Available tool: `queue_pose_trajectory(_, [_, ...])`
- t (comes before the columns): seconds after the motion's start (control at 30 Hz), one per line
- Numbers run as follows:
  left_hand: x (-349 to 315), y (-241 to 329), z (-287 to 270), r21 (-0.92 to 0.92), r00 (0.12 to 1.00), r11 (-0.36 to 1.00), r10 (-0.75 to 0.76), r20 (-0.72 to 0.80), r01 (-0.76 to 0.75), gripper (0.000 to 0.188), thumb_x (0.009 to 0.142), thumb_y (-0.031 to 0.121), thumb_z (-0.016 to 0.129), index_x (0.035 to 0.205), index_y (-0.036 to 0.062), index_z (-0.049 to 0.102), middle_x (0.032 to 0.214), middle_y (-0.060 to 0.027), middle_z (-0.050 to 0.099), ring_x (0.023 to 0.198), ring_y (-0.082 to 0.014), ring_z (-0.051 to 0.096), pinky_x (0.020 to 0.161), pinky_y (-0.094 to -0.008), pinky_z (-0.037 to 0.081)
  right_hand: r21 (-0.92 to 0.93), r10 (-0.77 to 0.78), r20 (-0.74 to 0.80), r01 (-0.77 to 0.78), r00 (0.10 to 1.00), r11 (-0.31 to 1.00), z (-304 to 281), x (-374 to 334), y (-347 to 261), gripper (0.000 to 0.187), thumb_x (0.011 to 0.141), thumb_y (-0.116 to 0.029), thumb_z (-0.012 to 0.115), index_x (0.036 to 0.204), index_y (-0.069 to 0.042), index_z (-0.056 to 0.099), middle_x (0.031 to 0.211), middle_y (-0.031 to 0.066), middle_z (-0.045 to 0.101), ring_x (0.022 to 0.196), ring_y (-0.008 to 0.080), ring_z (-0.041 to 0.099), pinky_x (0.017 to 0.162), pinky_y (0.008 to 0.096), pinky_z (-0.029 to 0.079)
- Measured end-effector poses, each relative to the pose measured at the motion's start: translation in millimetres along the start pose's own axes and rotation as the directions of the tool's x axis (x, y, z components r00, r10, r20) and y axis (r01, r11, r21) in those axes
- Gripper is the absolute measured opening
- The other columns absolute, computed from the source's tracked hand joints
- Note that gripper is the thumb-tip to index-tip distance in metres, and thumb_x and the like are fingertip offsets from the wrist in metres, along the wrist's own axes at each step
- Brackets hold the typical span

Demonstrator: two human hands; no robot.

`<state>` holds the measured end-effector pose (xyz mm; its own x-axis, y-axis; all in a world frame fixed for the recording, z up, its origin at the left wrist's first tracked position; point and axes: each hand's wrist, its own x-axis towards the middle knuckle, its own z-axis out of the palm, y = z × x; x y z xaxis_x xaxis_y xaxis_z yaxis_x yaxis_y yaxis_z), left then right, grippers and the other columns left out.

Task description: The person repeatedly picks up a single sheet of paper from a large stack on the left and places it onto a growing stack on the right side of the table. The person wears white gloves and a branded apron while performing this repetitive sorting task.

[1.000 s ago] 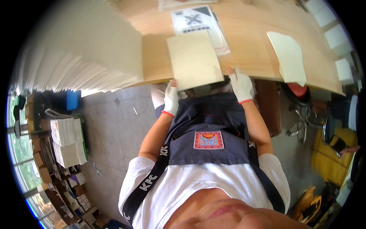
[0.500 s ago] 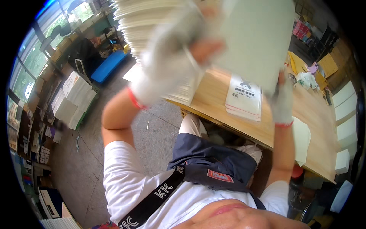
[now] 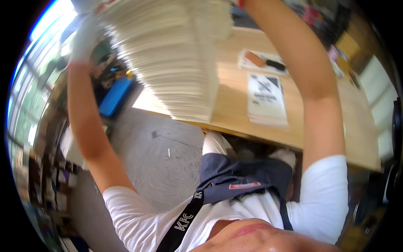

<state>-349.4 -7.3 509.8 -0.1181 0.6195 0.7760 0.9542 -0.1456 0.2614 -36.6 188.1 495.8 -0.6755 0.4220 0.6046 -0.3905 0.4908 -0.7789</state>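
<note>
A tall stack of white paper sheets rises at the left end of the wooden table, its layered edges facing me. My left hand, in a white glove with a red cuff, is raised at the stack's upper left side; motion smears its fingers, so its grip is unclear. Over the table stretches my right arm, reaching up past the top edge of the view. Only a bit of red cuff shows there, and the right hand itself is out of sight.
On the table lie a printed white pile and, behind it, another printed item with a brown-and-black object on it. A blue flat cart stands on the floor at left. Crowded shelves line the left side.
Both arms have lifted up and away, the left to the upper left, the right beyond the top edge. The large pale sheet held between the hands is no longer visible.
</note>
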Motion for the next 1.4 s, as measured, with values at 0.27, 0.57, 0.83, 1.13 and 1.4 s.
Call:
queue_pose_trajectory(0.27, [-221, 111, 129, -0.244, 0.809, 0.949, 0.019, -0.588, -0.200, 0.035, 0.097, 0.019, 0.039, 0.112, -0.0107, 0.052, 0.116, -0.0236, 0.055, 0.106, -0.0326, 0.056, 0.095, -0.0397, 0.045, 0.098, 0.284, -0.126, -0.273, 0.950, 0.957, -39, -294, 61, 0.028, 0.091, -0.031, 0.052, 0.090, -0.005, 0.063, 0.068, 0.0015, 0.060, 0.056, 0.0077, 0.056, 0.051, 0.0224, 0.045])
queue_pose_trajectory(0.57, [-351, 205, 337, -0.346, 0.904, 0.938, 0.150, 0.400, -0.003, 0.035, 0.087, 0.014, 0.054, 0.120, 0.0030, 0.053, 0.124, -0.0181, 0.053, 0.119, -0.0337, 0.047, 0.101, -0.0410, 0.036, 0.485, 0.425, -0.874, -0.497, -0.237, 0.720, -171, -644, 116, 0.027, 0.092, -0.032, 0.041, 0.082, -0.007, 0.048, 0.063, 0.0061, 0.056, 0.042, 0.0141, 0.048, 0.039, 0.0278, 0.041])
queue_pose_trajectory(0.83, [-298, 213, 489, -0.081, 0.776, 0.940, 0.321, 0.542, -0.332, 0.045, 0.079, 0.030, 0.057, 0.121, 0.0133, 0.054, 0.131, -0.0113, 0.046, 0.123, -0.0333, 0.037, 0.101, -0.0484, 0.028, 0.545, 0.529, -0.827, -0.494, -0.189, 0.677, -234, -686, 114, 0.020, 0.088, -0.027, 0.055, 0.088, -0.008, 0.058, 0.068, 0.0042, 0.057, 0.050, 0.0103, 0.051, 0.043, 0.0225, 0.042])
queue_pose_trajectory(1.13, [-304, 207, 477, -0.248, 0.676, 0.910, 0.413, 0.610, -0.333, 0.040, 0.078, 0.026, 0.056, 0.117, 0.0162, 0.055, 0.116, -0.0081, 0.054, 0.108, -0.0289, 0.049, 0.092, -0.0413, 0.037, 0.747, 0.742, -0.665, -0.057, -0.083, 0.663, -198, -692, 96, 0.037, 0.091, -0.043, 0.048, 0.107, -0.010, 0.054, 0.093, 0.0080, 0.060, 0.070, 0.0189, 0.057, 0.050, 0.0233, 0.046])
queue_pose_trajectory(1.4, [-265, 225, 473, -0.002, 0.571, 0.981, 0.113, 0.813, -0.192, 0.028, 0.073, 0.018, 0.062, 0.101, 0.0160, 0.056, 0.107, -0.0062, 0.056, 0.097, -0.0294, 0.055, 0.083, -0.0408, 0.046, 0.481, 0.481, -0.876, -0.016, 0.040, 0.877, -219, -713, 86, 0.023, 0.086, -0.010, 0.053, 0.109, -0.010, 0.052, 0.093, 0.0026, 0.059, 0.071, 0.0130, 0.056, 0.055, 0.0226, 0.045])
